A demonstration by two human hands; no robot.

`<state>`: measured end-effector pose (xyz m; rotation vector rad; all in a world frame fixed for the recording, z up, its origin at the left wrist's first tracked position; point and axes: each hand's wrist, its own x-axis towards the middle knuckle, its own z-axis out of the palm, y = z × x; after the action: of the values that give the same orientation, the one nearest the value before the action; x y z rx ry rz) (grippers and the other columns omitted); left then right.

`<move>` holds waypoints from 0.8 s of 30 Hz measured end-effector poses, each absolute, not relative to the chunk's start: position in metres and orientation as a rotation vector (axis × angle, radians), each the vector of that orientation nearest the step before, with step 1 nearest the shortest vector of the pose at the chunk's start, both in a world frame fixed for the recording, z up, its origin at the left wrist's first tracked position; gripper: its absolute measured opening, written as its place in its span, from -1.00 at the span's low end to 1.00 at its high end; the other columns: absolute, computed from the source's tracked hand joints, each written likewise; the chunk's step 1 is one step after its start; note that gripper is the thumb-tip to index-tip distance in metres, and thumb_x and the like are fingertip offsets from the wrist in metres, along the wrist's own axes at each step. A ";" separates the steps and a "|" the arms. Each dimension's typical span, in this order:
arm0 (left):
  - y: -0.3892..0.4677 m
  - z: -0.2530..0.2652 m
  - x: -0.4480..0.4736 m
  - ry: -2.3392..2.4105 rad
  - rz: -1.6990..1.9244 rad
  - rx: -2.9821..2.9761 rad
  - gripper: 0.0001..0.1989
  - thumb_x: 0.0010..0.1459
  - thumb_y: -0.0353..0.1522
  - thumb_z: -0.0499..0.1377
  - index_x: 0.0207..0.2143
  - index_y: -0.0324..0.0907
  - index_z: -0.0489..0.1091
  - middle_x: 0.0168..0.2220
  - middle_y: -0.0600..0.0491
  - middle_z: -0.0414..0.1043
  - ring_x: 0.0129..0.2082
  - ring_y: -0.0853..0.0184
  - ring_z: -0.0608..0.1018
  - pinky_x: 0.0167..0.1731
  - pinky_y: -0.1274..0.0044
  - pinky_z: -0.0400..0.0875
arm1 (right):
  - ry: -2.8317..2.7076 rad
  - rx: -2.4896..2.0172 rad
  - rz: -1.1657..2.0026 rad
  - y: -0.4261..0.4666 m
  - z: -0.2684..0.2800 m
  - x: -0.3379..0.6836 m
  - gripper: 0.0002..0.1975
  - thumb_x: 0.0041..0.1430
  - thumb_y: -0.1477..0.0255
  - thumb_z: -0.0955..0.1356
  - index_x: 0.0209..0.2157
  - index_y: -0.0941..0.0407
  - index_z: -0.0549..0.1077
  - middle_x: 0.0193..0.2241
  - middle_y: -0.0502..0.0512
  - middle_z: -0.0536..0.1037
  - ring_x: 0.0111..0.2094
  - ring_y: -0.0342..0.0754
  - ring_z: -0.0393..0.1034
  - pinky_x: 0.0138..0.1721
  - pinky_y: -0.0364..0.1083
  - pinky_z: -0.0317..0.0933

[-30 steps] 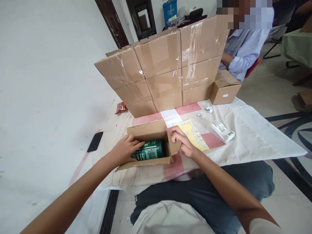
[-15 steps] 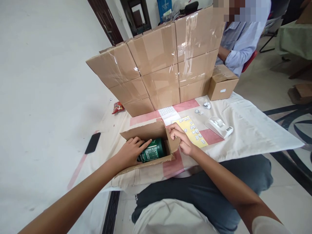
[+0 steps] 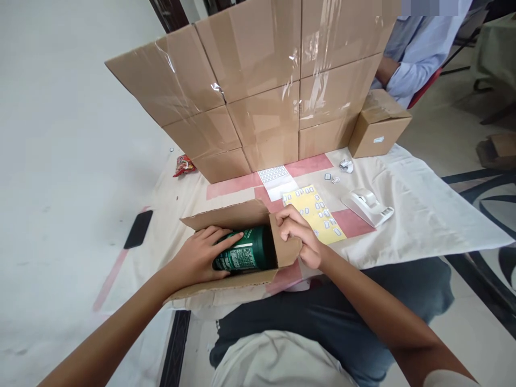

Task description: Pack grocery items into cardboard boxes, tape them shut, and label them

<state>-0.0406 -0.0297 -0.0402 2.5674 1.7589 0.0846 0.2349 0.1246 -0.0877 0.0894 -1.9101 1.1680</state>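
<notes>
An open cardboard box (image 3: 226, 287) stands at the table's near edge with its flaps up. Inside it a dark green jar (image 3: 245, 252) with white printed lettering lies on its side, its lower part hidden by the box wall. My left hand (image 3: 201, 255) reaches over the box's left end, its fingers and thumb around the jar. With curled fingers, my right hand (image 3: 300, 234) grips the right end flap (image 3: 284, 247) of the box. Just beyond that hand lies a yellow sheet of stickers (image 3: 312, 209).
A wall of taped cardboard boxes (image 3: 262, 123) rises at the back. A smaller closed box (image 3: 377, 126), a white tape dispenser (image 3: 368, 207) and a white label sheet (image 3: 276, 180) sit on the table. At left are a phone (image 3: 138, 229) and a red packet (image 3: 184, 165). A person (image 3: 423, 59) sits behind.
My view has shifted nearer to the table. The jar now lies closer to the box's right end, with my left hand still around it. My right hand keeps its hold on the flap.
</notes>
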 end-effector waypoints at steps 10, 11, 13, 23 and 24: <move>-0.037 -0.046 -0.046 1.973 0.948 2.157 -0.73 0.44 -0.36 -0.04 -0.05 -0.14 0.45 -0.19 0.03 0.59 -0.16 0.30 0.58 -0.10 0.44 0.42 | -1.826 -0.016 1.171 0.144 -0.105 0.232 -0.84 0.31 0.30 0.19 -0.35 0.05 0.21 -0.19 0.09 0.24 -0.19 0.04 0.19 -0.14 0.05 0.08; -0.038 -0.044 -0.049 2.034 0.918 2.175 -0.74 0.43 -0.35 -0.03 -0.08 -0.14 0.46 -0.21 0.03 0.59 -0.18 0.29 0.57 -0.11 0.42 0.41 | -1.820 -0.021 1.176 0.143 -0.105 0.232 -0.83 0.31 0.29 0.19 -0.35 0.05 0.22 -0.19 0.09 0.24 -0.19 0.04 0.19 -0.14 0.05 0.08; -0.041 -0.037 -0.055 2.075 0.651 2.291 -0.78 0.38 -0.31 0.05 -0.11 -0.12 0.47 -0.21 0.03 0.59 -0.15 0.23 0.55 -0.12 0.38 0.36 | -1.810 -0.033 1.184 0.143 -0.105 0.232 -0.82 0.32 0.28 0.18 -0.35 0.05 0.22 -0.19 0.10 0.23 -0.19 0.05 0.19 -0.15 0.05 0.08; -0.033 -0.012 -0.052 1.848 -0.361 2.575 -0.54 0.24 -0.34 0.07 0.18 -0.09 0.40 -0.07 -0.04 0.56 -0.08 0.06 0.38 -0.02 0.22 0.20 | -1.822 -0.028 1.156 0.144 -0.108 0.230 -0.84 0.31 0.31 0.17 -0.35 0.05 0.22 -0.18 0.09 0.24 -0.19 0.05 0.20 -0.13 0.05 0.08; -0.032 -0.014 -0.052 1.834 -0.385 2.601 -0.58 0.23 -0.32 0.08 0.13 -0.12 0.43 -0.12 -0.06 0.55 -0.12 0.07 0.37 -0.06 0.22 0.20 | -1.831 -0.023 1.156 0.144 -0.108 0.231 -0.85 0.31 0.32 0.18 -0.35 0.05 0.22 -0.18 0.09 0.24 -0.18 0.05 0.20 -0.13 0.05 0.08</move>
<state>-0.0515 -0.0320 -0.0137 2.6010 1.8336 -0.3849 0.2308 0.1440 -0.1075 -0.0225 -1.8313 1.1564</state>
